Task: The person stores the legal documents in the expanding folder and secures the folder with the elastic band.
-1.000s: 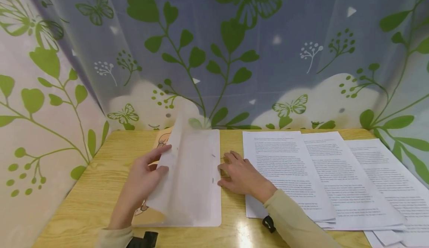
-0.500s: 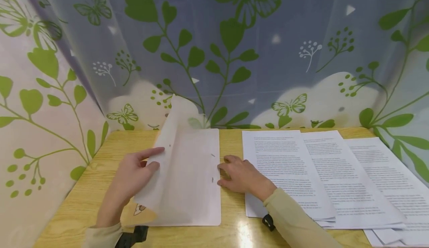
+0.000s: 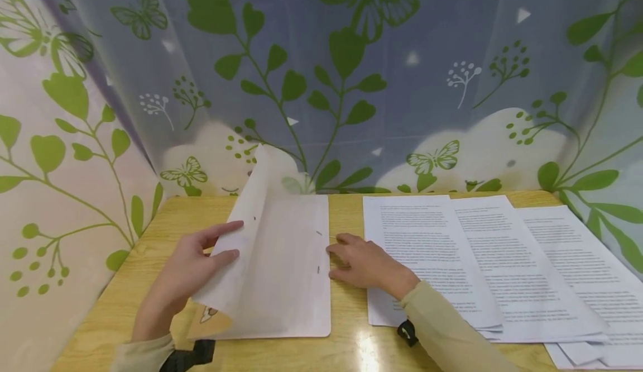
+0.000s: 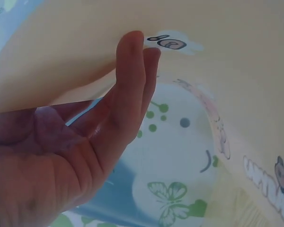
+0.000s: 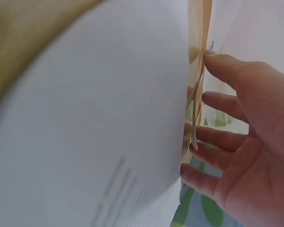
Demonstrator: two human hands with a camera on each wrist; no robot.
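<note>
An orange-covered folder [image 3: 286,271] with cartoon figures outside and a whitish inside lies left of centre in the head view. Its cover [image 3: 246,232] stands half lifted and bent. My left hand [image 3: 186,266] holds the cover's free edge; in the left wrist view its fingers [image 4: 131,71] lie against the orange outer face. Two small thin metal prongs [image 3: 318,270] show near the folder's right edge. Beside that edge rests my right hand [image 3: 369,263], fingertips spread along it. A thin pale strip [image 5: 195,113] runs by those fingertips in the right wrist view; its kind is unclear.
Printed sheets [image 3: 417,249] lie right of the folder, with further overlapping stacks [image 3: 517,271] fanned to the right. The right wrist is over the nearest stack's left side. A patterned curtain [image 3: 377,81] stands behind the wooden table [image 3: 125,288] and along both sides.
My left hand has moved left with the cover's edge, opening the folder wider, then slowed. The right hand has stayed almost still at the folder's right edge.
</note>
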